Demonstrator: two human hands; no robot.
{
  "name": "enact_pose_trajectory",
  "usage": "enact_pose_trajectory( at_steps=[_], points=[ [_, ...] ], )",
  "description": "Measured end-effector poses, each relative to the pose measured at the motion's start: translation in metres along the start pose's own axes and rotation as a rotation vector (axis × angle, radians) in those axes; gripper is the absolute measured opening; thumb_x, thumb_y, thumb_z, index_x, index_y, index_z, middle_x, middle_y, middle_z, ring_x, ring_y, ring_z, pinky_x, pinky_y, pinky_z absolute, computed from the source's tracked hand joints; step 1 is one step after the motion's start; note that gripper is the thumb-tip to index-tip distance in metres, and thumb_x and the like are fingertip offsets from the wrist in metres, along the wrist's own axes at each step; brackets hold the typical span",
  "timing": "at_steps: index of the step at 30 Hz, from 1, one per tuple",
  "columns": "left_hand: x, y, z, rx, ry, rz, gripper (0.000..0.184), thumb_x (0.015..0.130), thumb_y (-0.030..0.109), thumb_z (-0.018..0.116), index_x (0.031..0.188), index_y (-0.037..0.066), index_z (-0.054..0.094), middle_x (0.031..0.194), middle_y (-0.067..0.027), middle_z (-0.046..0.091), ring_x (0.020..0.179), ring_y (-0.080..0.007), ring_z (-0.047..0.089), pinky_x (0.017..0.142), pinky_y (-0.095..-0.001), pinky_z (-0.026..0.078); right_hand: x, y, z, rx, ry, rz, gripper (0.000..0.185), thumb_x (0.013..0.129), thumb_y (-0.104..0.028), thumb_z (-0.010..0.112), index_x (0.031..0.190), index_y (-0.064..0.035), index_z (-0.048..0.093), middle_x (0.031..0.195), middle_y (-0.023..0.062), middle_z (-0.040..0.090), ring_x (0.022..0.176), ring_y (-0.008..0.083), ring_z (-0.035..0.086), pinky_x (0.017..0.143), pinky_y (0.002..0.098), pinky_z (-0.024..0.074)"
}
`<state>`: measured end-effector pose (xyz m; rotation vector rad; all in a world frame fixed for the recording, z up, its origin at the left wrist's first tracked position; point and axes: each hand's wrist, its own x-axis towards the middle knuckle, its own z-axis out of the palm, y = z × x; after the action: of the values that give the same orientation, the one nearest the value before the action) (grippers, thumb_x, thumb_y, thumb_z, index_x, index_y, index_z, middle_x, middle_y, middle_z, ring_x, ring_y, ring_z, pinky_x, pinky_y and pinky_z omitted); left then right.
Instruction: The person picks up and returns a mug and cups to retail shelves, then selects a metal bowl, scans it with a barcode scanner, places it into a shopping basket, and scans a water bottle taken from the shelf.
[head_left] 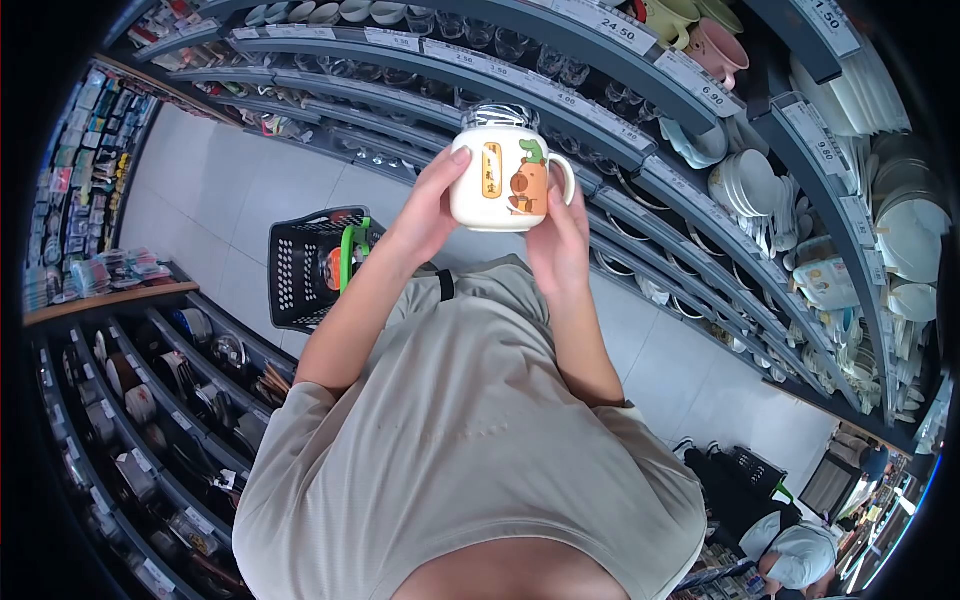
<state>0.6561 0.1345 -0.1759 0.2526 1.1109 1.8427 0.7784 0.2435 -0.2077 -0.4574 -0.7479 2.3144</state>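
Note:
A white mug (470,205) with a brown cartoon animal, a green figure and an orange label is held up in front of the shelves. On top of it sits a clear, ridged lid. My left hand (432,200) grips the mug's left side, its thumb near the rim. My right hand (560,240) holds the right side by the handle, fingers partly hidden behind the mug.
Shelves (480,65) of glasses, bowls and cups with price tags curve across the top and right. A dark basket (292,270) with a green handle stands on the floor at left. More shelving fills the lower left. Another person (800,550) is at the lower right.

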Motion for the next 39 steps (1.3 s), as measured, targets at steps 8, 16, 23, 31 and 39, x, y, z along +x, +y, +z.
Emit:
enact_pose_trajectory(
  at_steps=[8, 16, 23, 31, 39],
  points=[
    [0.005, -0.011, 0.007, 0.331, 0.174, 0.181, 0.062, 0.085, 0.02, 0.069, 0.133, 0.0, 0.036, 0.118, -0.013, 0.056, 0.105, -0.0165, 0.057, 0.084, -0.0294, 0.049, -0.008, -0.009, 0.004, -0.934, -0.119, -0.472, 0.059, 0.076, -0.008, 0.074, 0.127, -0.0042, 0.044, 0.13, 0.0122, 0.041, 0.12, 0.0207, 0.044, 0.09, 0.0319, 0.0437],
    [-0.012, -0.013, 0.015, 0.363, 0.086, 0.246, 0.042, 0.093, 0.018, 0.057, 0.13, 0.001, 0.046, 0.125, -0.0107, 0.053, 0.106, -0.0158, 0.054, 0.087, -0.0295, 0.047, -0.016, -0.008, 0.019, -0.735, -0.073, -0.337, 0.087, 0.071, -0.011, 0.077, 0.14, -0.0025, 0.026, 0.132, 0.0155, 0.041, 0.12, 0.0249, 0.046, 0.098, 0.0361, 0.0421],
    [-0.024, -0.001, 0.007, 0.966, 0.102, 0.668, 0.039, 0.092, 0.015, 0.056, 0.128, 0.003, 0.049, 0.136, -0.0101, 0.046, 0.121, -0.0211, 0.045, 0.099, -0.0327, 0.036, -0.007, -0.009, 0.002, 0.371, -0.075, 0.293, 0.078, 0.082, -0.061, 0.047, 0.14, -0.0088, 0.039, 0.138, 0.0178, 0.044, 0.123, 0.04, 0.045, 0.104, 0.0487, 0.0374],
    [-0.026, -0.028, 0.013, 0.4, 0.136, 0.37, 0.059, 0.089, 0.011, 0.058, 0.141, 0.004, 0.031, 0.144, -0.012, 0.036, 0.131, -0.023, 0.036, 0.105, -0.0361, 0.033, 0.0, 0.01, -0.017, 0.406, -0.087, 0.252, 0.08, 0.077, -0.054, 0.062, 0.14, -0.0119, 0.037, 0.139, 0.0144, 0.042, 0.124, 0.0365, 0.045, 0.104, 0.05, 0.0367],
    [-0.022, -0.034, 0.013, 0.306, 0.007, 0.383, 0.087, 0.078, 0.014, 0.072, 0.145, 0.001, 0.019, 0.14, -0.0132, 0.037, 0.129, -0.0233, 0.04, 0.104, -0.0347, 0.036, -0.013, 0.013, 0.001, -0.557, -0.275, -0.299, 0.082, 0.083, -0.016, 0.063, 0.147, -0.0053, 0.013, 0.143, 0.0149, 0.031, 0.132, 0.0262, 0.035, 0.107, 0.0397, 0.0335]
  ],
)
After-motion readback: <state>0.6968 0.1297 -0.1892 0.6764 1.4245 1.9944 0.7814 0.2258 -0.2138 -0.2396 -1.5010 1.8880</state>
